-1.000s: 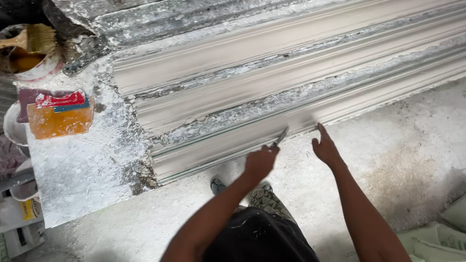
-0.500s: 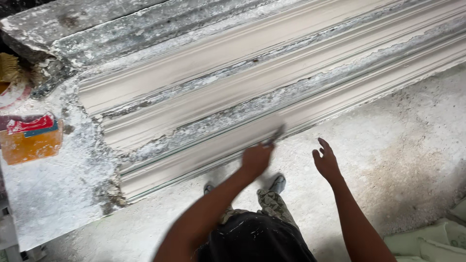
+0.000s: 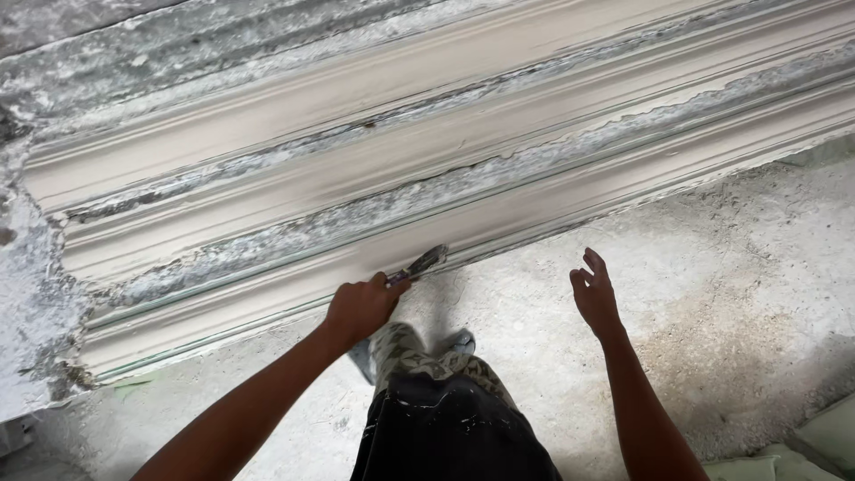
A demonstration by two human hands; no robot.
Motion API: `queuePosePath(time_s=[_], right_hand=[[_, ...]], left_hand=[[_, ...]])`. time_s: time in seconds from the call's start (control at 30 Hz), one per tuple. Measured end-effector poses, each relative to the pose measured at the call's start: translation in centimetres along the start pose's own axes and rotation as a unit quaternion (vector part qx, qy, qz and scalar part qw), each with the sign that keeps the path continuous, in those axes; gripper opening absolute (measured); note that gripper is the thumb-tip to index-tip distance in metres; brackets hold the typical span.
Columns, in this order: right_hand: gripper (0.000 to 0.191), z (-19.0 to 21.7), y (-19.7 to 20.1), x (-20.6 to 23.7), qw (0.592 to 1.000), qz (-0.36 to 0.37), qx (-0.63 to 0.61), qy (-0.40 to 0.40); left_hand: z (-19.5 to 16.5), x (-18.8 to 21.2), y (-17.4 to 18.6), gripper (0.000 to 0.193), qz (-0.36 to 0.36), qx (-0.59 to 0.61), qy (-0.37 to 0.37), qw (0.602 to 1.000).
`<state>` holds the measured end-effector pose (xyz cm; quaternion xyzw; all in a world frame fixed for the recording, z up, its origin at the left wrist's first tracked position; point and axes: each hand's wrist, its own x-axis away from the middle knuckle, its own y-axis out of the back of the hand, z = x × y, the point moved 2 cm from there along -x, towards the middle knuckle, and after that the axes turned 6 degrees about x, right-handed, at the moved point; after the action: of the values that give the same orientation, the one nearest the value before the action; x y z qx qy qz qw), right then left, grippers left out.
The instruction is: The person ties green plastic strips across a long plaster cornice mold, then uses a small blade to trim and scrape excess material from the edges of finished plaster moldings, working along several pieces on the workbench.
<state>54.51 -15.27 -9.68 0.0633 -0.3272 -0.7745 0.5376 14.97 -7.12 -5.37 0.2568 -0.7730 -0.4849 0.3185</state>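
Long white plaster cornice mouldings (image 3: 463, 169) lie side by side on a plaster-crusted bench, running from lower left to upper right. My left hand (image 3: 361, 307) grips a small scraper tool (image 3: 420, 264), whose blade touches the lower edge of the nearest moulding (image 3: 267, 298). My right hand (image 3: 595, 294) hovers over the floor to the right, fingers spread, holding nothing, a short way below the bench edge.
The dusty concrete floor (image 3: 712, 303) spreads to the right. My leg in patterned trousers and a shoe (image 3: 419, 352) stand close to the bench. Rough dried plaster (image 3: 31, 312) covers the bench's left end. Pale green sheets (image 3: 819, 441) lie at the lower right corner.
The view has moved right along the bench; the orange bag and buckets at left have left the frame. My right hand came off the moulding and dropped lower. The left hand kept the scraper at the edge.
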Motion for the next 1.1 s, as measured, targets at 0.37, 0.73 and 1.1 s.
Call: queuePosePath(time_s=[0.37,0.73,1.1], right_hand=[[0.061,-4.0,6.7,-6.8,0.98,0.012,-0.2,-0.019],[0.054,-17.7,25.9,-8.0,0.95,-0.136,-0.118,-0.256],[0.047,-19.9,32.0,-21.8,0.954,-0.092,-0.23,-0.168]], left_hand=[[-29.9,-31.3,-2.6,0.017,-0.135,0.166,-0.025,0.977],[-31.3,-35.6,-3.7,0.038,-0.015,0.087,-0.056,0.994],[-52.4,-58.5,-3.2,0.026,-0.035,0.216,0.018,0.976]])
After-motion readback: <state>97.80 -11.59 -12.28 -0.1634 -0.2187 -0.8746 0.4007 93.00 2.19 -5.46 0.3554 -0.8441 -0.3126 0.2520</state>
